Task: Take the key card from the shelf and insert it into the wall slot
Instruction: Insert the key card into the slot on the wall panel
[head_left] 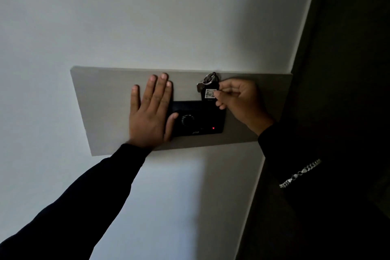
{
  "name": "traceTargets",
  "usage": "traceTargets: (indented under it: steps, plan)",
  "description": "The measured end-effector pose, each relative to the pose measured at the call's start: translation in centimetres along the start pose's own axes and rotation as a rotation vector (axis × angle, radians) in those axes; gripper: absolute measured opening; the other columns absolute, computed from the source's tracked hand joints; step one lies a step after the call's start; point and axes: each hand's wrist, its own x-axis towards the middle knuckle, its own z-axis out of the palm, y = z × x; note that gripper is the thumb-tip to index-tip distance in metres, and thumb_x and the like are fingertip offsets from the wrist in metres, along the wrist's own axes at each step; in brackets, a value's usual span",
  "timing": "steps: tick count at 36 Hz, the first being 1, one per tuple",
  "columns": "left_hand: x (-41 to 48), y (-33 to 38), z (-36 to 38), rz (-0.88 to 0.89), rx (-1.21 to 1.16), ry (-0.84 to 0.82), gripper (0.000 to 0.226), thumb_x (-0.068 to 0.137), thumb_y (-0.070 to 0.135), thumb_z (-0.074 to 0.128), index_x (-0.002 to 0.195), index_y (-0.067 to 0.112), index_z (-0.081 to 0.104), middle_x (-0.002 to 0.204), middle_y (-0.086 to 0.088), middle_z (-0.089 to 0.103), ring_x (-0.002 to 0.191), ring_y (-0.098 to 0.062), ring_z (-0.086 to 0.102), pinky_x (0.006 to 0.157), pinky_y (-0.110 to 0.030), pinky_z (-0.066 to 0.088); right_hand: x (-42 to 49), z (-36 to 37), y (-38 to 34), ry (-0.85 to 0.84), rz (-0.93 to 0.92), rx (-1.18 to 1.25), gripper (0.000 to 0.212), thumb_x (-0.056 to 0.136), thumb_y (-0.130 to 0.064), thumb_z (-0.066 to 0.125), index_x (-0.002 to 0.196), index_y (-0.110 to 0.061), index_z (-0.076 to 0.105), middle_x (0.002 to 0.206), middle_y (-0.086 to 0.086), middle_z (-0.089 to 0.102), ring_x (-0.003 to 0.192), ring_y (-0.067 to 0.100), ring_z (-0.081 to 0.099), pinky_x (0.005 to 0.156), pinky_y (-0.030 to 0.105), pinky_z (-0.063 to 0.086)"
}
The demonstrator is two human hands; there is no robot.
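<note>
We are pressing our left hand [150,112] flat, fingers spread, holding nothing, at nine o'clock of the black wall unit [198,118]. Our right hand [238,99] is pinching the key card [209,93] at the unit's twelve o'clock edge.

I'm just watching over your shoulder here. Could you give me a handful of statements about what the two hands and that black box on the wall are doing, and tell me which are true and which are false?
1. The right hand pinches a black key card with a white label. True.
2. The left hand is curled into a fist. False: it lies flat and open on the grey panel, its thumb over the edge of the black wall unit.
3. A small red light glows on the wall unit. True.
4. The key card hangs loose, well below the wall unit. False: it stands at the unit's top edge, with a metal ring above it.
5. Both sleeves are white. False: they are dark.
</note>
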Motion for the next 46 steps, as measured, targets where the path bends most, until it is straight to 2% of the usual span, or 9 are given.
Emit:
traceTargets:
  steps: [4, 8, 12, 15, 18, 23, 26, 36, 46]
  plan:
    - [0.6, -0.5, -0.1, 0.007, 0.035, 0.045, 0.066, 0.099, 0.045, 0.024, 0.155, 0.01, 0.02, 0.164, -0.01, 0.022, 0.156, -0.023, 0.007, 0.126, -0.05, 0.001, -0.2, 0.0, 1.1, -0.047, -0.018, -0.029, 0.009, 0.081, 0.004, 0.066, 0.089, 0.006, 0.064, 0.066, 0.01, 0.062, 0.04, -0.001, 0.055, 0.041, 0.012, 0.044]
    - [2.0, -0.7, 0.0, -0.043, 0.09, 0.09, 0.065, 0.099, 0.042, 0.025, 0.156, 0.011, 0.019, 0.165, -0.01, 0.022, 0.156, -0.026, 0.01, 0.125, -0.055, 0.006, -0.6, 0.2, 2.2, 0.008, -0.058, -0.062, 0.007, 0.073, 0.002, 0.072, 0.078, 0.0, 0.068, 0.067, 0.018, 0.064, 0.055, 0.012, 0.055, 0.057, 0.026, 0.045]
    - [2.1, -0.8, 0.2, -0.049, 0.133, 0.099, 0.064, 0.099, 0.041, 0.026, 0.156, 0.011, 0.019, 0.165, -0.011, 0.021, 0.156, -0.027, 0.01, 0.126, -0.053, 0.003, -0.2, -0.3, 2.2, -0.024, -0.116, -0.138, 0.016, 0.068, -0.001, 0.075, 0.083, 0.0, 0.068, 0.063, 0.008, 0.058, 0.049, 0.006, 0.044, 0.053, 0.019, 0.039]
    - [2.1, -0.8, 0.3, -0.051, 0.151, 0.111, 0.065, 0.098, 0.04, 0.028, 0.155, 0.011, 0.02, 0.165, -0.01, 0.02, 0.156, -0.027, 0.01, 0.126, -0.053, 0.005, 0.6, -1.1, 0.6, -0.033, -0.264, -0.261, 0.034, 0.064, -0.005, 0.073, 0.097, -0.007, 0.065, 0.074, 0.009, 0.059, 0.055, 0.011, 0.046, 0.06, 0.026, 0.045]
    - [2.1, -0.8, 0.5, -0.046, 0.152, 0.128, 0.065, 0.098, 0.04, 0.03, 0.155, 0.011, 0.02, 0.165, -0.008, 0.016, 0.156, -0.027, 0.011, 0.126, -0.052, 0.004, 1.3, -1.7, -1.6, -0.088, -0.489, -0.385, 0.036, 0.063, -0.008, 0.067, 0.099, -0.014, 0.066, 0.078, -0.004, 0.053, 0.059, -0.001, 0.044, 0.068, 0.022, 0.045]
    - [2.2, -0.6, 0.5, -0.048, 0.165, 0.138, 0.065, 0.098, 0.041, 0.029, 0.155, 0.01, 0.021, 0.165, -0.008, 0.015, 0.155, -0.028, 0.013, 0.125, -0.055, 0.008, 2.2, -1.3, -2.9, -0.324, -0.672, -0.725, 0.018, 0.072, -0.013, 0.063, 0.088, -0.008, 0.07, 0.097, 0.009, 0.06, 0.087, 0.027, 0.059, 0.078, 0.04, 0.052]
    - [2.1, -0.5, 0.7, -0.049, 0.167, 0.141, 0.065, 0.099, 0.041, 0.027, 0.155, 0.01, 0.021, 0.165, -0.008, 0.015, 0.155, -0.029, 0.014, 0.125, -0.055, 0.008, 3.0, -1.1, -3.1, -0.38, -0.727, -0.83, 0.017, 0.079, -0.021, 0.064, 0.083, -0.006, 0.071, 0.096, 0.013, 0.061, 0.085, 0.033, 0.058, 0.076, 0.043, 0.05]
    - [2.3, -0.6, 0.5, -0.062, 0.175, 0.099, 0.066, 0.099, 0.042, 0.028, 0.155, 0.009, 0.022, 0.163, -0.015, 0.026, 0.156, -0.027, 0.009, 0.124, -0.057, 0.011, 2.8, -1.4, -2.1, -0.134, -0.69, -0.553, 0.015, 0.08, -0.023, 0.069, 0.079, -0.009, 0.076, 0.078, 0.012, 0.071, 0.072, 0.03, 0.063, 0.067, 0.039, 0.049]
    - [2.1, -0.5, 0.5, -0.069, 0.174, 0.086, 0.066, 0.099, 0.042, 0.027, 0.155, 0.009, 0.02, 0.164, -0.015, 0.026, 0.156, -0.026, 0.007, 0.125, -0.056, 0.008, 2.0, -1.1, -1.4, -0.087, -0.658, -0.469, 0.011, 0.08, -0.019, 0.07, 0.08, -0.011, 0.077, 0.076, 0.01, 0.073, 0.07, 0.025, 0.064, 0.065, 0.034, 0.047]
